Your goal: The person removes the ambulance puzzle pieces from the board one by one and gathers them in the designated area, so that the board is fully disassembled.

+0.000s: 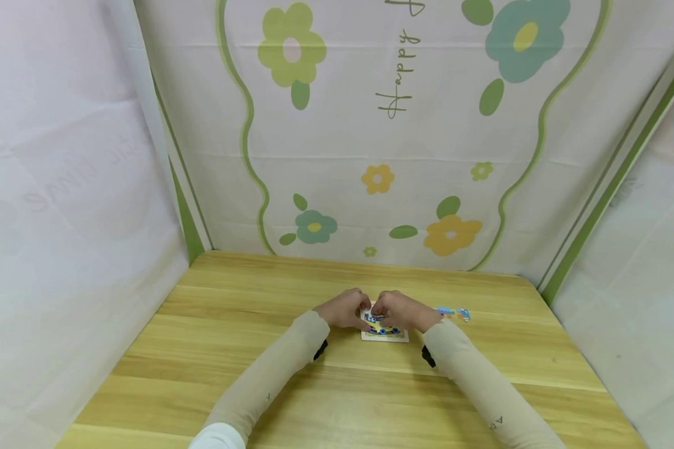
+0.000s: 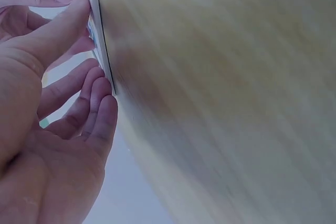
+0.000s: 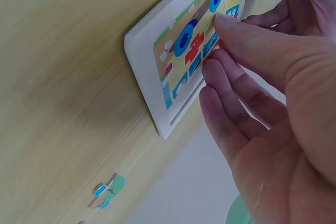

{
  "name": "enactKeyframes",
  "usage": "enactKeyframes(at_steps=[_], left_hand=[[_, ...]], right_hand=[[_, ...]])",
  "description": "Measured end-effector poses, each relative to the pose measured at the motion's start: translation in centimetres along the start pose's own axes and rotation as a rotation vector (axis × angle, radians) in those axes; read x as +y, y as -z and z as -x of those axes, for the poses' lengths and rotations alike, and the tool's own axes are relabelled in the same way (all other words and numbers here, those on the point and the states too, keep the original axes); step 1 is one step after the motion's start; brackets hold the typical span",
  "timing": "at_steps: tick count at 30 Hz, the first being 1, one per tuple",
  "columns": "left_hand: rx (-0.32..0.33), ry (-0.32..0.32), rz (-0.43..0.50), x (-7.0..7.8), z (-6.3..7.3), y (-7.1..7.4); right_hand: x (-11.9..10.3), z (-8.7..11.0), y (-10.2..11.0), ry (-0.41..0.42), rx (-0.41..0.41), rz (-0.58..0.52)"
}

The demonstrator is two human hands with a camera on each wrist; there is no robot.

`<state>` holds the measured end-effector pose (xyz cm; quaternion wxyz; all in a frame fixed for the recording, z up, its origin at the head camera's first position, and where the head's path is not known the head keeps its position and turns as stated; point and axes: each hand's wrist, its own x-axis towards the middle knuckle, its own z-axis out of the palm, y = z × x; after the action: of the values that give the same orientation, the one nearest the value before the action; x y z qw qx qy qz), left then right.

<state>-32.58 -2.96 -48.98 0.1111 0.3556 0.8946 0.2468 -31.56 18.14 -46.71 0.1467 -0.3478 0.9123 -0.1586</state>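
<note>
Sideways "Happy" [image 1: 395, 95] on backdrop [image 1: 337, 134] behind puzzle [image 3: 194, 48]

Can pass over table [image 1: 348, 399] between sleeves [image 1: 281, 360] to near edge of puzzle [image 1: 384, 337]; beyond, meets left hand [image 1: 344, 309] and right hand [image 1: 402, 310].

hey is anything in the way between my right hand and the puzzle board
Nothing visible is. Your right hand is at the puzzle board; the left hand is by the board's left side, and loose puzzle pieces lie off to the right.
</note>
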Motion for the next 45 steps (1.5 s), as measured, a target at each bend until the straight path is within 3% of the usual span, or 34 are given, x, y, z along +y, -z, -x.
enactKeyframes(at_steps=[12, 29, 45], left_hand=[[0.008, 0.027, -0.058, 0.62, -0.2, -0.21], [0.012, 0.031, -0.053, 0.41, -0.21, -0.38], [0.01, 0.05, -0.033, 0.43, -0.16, -0.09]], right_hand=[[-0.07, 0.25, -0.08, 0.003, 0.023, 0.008], [-0.49, -0.34, -0.58, -0.052, 0.063, 0.039], [-0.32, -0.34, -0.66, -0.073, 0.096, -0.02]])
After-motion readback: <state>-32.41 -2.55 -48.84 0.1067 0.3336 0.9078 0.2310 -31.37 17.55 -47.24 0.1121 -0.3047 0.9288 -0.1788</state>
